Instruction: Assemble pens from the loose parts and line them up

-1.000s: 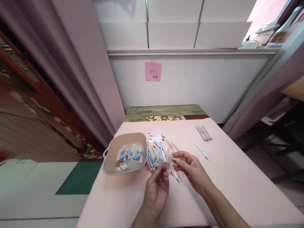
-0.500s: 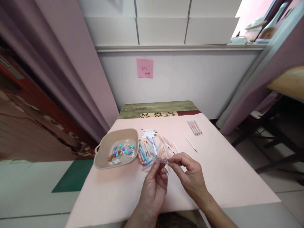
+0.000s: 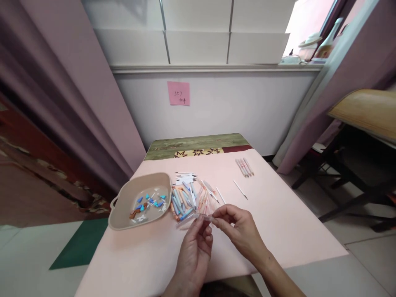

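Above the near part of the table, my left hand (image 3: 195, 249) pinches a clear pen barrel (image 3: 205, 217) between thumb and fingers. My right hand (image 3: 239, 227) has its thumb and forefinger closed on the barrel's right end; a small part at the fingertips is too small to make out. Just beyond the hands lie a pile of blue and orange pen barrels (image 3: 182, 199) and a heap of clear, pink-patterned barrels (image 3: 204, 199). White pen refills (image 3: 185, 178) are stacked behind them. A single refill (image 3: 240, 189) lies to the right.
A beige basin (image 3: 116, 216) at the left holds small blue, brown and white parts. Several pens (image 3: 244, 168) lie side by side at the back right. Pink cloth (image 3: 278, 231) covers the table. A pink note (image 3: 178, 93) is on the wall.
The camera view has shifted, so the table and its things appear further left and slightly lower. Both hands keep their hold on the pen barrel, with little visible movement.
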`<state>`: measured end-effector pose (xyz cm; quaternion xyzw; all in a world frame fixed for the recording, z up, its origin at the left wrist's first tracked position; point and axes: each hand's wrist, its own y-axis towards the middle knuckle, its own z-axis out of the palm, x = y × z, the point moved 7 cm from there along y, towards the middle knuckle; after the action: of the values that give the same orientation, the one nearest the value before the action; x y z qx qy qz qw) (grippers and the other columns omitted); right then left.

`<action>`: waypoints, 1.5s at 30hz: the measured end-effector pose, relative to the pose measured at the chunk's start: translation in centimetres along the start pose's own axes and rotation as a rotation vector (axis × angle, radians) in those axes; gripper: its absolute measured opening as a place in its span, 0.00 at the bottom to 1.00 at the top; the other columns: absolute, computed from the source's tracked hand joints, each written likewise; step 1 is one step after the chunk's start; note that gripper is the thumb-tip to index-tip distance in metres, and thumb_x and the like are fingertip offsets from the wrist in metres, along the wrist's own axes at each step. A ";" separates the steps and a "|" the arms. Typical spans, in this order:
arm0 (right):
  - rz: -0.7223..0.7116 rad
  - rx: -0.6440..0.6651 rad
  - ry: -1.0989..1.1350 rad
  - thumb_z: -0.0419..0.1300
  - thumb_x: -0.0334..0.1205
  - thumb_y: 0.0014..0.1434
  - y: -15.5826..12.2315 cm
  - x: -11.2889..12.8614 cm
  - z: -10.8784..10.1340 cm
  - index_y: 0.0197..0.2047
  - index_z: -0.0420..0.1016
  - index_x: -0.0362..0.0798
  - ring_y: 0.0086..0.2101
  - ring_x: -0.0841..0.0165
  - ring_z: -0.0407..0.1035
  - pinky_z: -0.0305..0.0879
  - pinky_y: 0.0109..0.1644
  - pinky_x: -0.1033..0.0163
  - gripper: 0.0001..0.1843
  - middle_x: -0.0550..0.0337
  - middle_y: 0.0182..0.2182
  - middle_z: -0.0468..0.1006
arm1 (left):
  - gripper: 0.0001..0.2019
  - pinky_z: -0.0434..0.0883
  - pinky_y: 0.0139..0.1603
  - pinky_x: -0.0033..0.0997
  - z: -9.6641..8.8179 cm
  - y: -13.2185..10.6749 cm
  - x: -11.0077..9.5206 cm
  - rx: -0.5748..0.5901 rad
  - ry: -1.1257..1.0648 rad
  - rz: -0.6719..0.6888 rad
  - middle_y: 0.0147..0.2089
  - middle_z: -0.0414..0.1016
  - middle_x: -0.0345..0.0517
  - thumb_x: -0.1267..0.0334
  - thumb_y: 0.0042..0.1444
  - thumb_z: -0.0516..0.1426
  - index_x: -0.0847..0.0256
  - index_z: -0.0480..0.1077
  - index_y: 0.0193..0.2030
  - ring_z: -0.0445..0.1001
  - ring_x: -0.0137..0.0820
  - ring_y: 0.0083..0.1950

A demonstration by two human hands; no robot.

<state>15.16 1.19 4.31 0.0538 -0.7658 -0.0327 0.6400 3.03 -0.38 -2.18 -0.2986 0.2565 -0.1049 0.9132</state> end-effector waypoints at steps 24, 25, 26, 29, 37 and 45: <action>0.146 -0.078 -0.610 0.50 0.47 0.64 2.1 -6.6 -5.6 0.36 0.72 0.50 0.30 0.66 0.73 0.64 0.36 0.64 0.13 0.60 0.28 0.79 | 0.08 0.70 0.20 0.17 -1.4 1.1 -3.3 -0.118 -0.045 0.107 0.32 0.78 0.53 0.73 0.62 0.51 0.72 0.71 0.35 0.71 0.21 0.22; 0.065 -0.020 -0.487 0.51 0.48 0.64 1.1 -5.3 -4.2 0.37 0.72 0.50 0.29 0.67 0.73 0.64 0.34 0.66 0.13 0.61 0.27 0.78 | 0.08 0.70 0.20 0.17 -1.3 1.1 -3.1 -0.116 -0.036 0.108 0.33 0.78 0.54 0.72 0.62 0.52 0.72 0.71 0.35 0.71 0.21 0.22; 0.012 0.006 -0.409 0.52 0.49 0.63 0.2 -4.1 -3.2 0.39 0.73 0.50 0.29 0.67 0.72 0.65 0.34 0.67 0.13 0.62 0.26 0.78 | 0.07 0.70 0.20 0.17 -1.3 1.0 -3.0 -0.113 -0.026 0.115 0.33 0.78 0.53 0.72 0.62 0.52 0.71 0.70 0.35 0.71 0.21 0.22; -0.096 0.030 -0.404 0.55 0.46 0.62 -1.5 -1.4 -1.1 0.40 0.75 0.51 0.28 0.69 0.71 0.65 0.34 0.68 0.11 0.62 0.28 0.78 | 0.06 0.70 0.20 0.18 -1.2 0.9 -2.9 -0.103 -0.003 0.170 0.29 0.77 0.49 0.72 0.61 0.54 0.70 0.70 0.34 0.71 0.22 0.23; -0.236 0.009 -0.537 0.55 0.43 0.63 -1.7 0.0 -0.1 0.39 0.77 0.52 0.28 0.70 0.71 0.63 0.29 0.69 0.10 0.61 0.31 0.79 | 0.04 0.71 0.23 0.19 -1.6 0.2 -3.7 -0.071 0.027 0.267 0.36 0.79 0.57 0.72 0.60 0.54 0.70 0.70 0.37 0.72 0.22 0.24; -0.246 0.011 -0.597 0.55 0.41 0.63 -2.2 0.5 0.3 0.40 0.77 0.54 0.29 0.71 0.71 0.61 0.26 0.70 0.08 0.64 0.33 0.79 | 0.03 0.71 0.25 0.20 -1.8 0.0 -4.3 -0.036 0.056 0.321 0.36 0.79 0.57 0.69 0.59 0.56 0.68 0.68 0.37 0.72 0.23 0.25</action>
<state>14.82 -1.04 4.48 0.1375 -0.9077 -0.1199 0.3780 -1.55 0.17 -1.71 -0.2673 0.3280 0.0389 0.9053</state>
